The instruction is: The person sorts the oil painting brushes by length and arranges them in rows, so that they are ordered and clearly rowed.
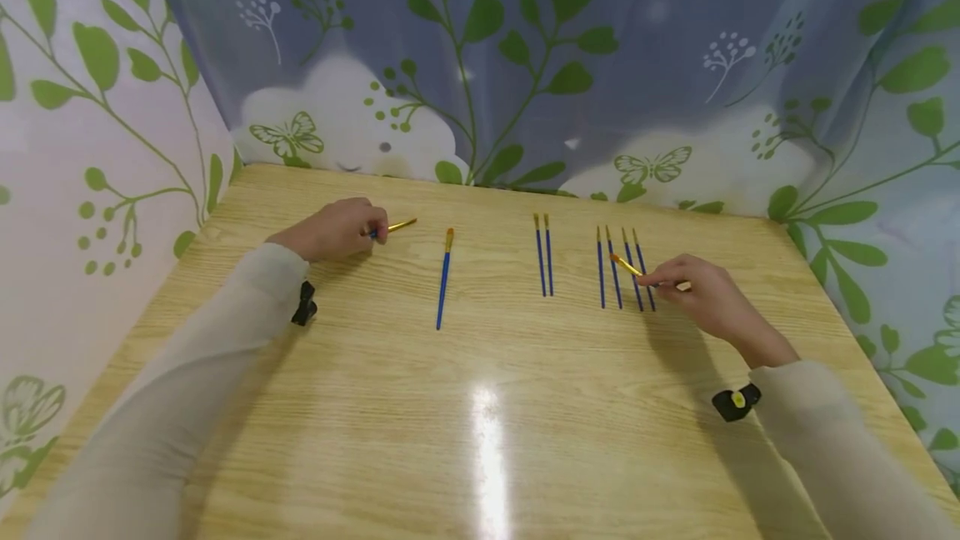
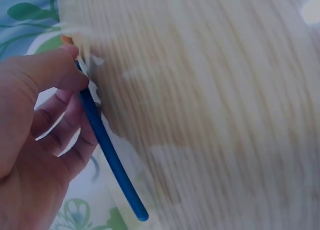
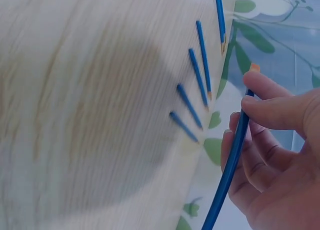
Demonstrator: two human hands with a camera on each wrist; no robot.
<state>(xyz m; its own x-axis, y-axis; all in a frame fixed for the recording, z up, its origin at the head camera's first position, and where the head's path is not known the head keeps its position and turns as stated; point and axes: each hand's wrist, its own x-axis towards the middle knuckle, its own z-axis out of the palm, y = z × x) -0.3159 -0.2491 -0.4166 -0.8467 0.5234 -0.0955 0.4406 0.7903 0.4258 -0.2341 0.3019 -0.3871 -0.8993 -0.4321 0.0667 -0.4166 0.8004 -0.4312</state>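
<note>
At the table's left side my left hand (image 1: 341,229) pinches a paintbrush (image 2: 112,155) between thumb and forefinger; its blue handle slants down in the left wrist view. On the right, my right hand (image 1: 697,290) pinches another paintbrush (image 3: 231,170) near its gold collar, bristles pointing left in the head view. Under and beside that hand lie several thin blue paintbrushes (image 1: 602,273) in a row. A pair of brushes (image 1: 549,261) lies side by side to their left. Between the pair and my left hand is a larger brush (image 1: 444,286) with orange bristles.
The wooden table (image 1: 390,423) fills the foreground, with a bright reflection near its front middle. A leaf-patterned curtain (image 1: 420,90) hangs along its back edge, and similar cloth stands at both sides. Each sleeve cuff carries a small black device (image 1: 303,304).
</note>
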